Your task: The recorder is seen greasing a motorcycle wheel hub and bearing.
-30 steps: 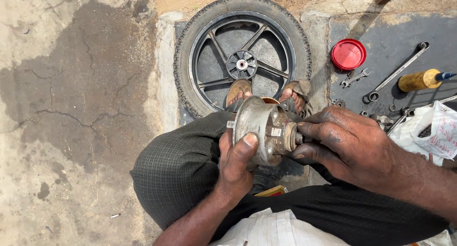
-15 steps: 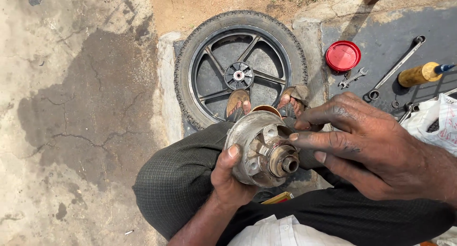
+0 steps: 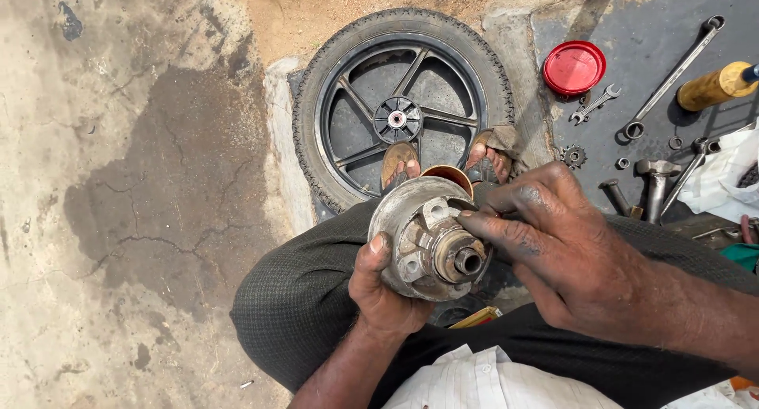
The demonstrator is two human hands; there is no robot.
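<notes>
So the round metal hub part sits dead centre of the frame, over the person's lap. Left hand cups it from underneath, thumb hooked over the rim, probably to steady it with the shaft end facing up. Right hand comes in from the right, fingers closed narrow against its side. Behind it lies a spoked wheel flat on the ground, feet resting on it. Upper right: red lid, long spanner, yellow-handled tool. Nothing blocks the hands.

Dull silver-grey metal hub at centre; black wheel with ribbed tyre above; red round lid upper right; yellow tool handle far right; dark checked cloth below.
</notes>
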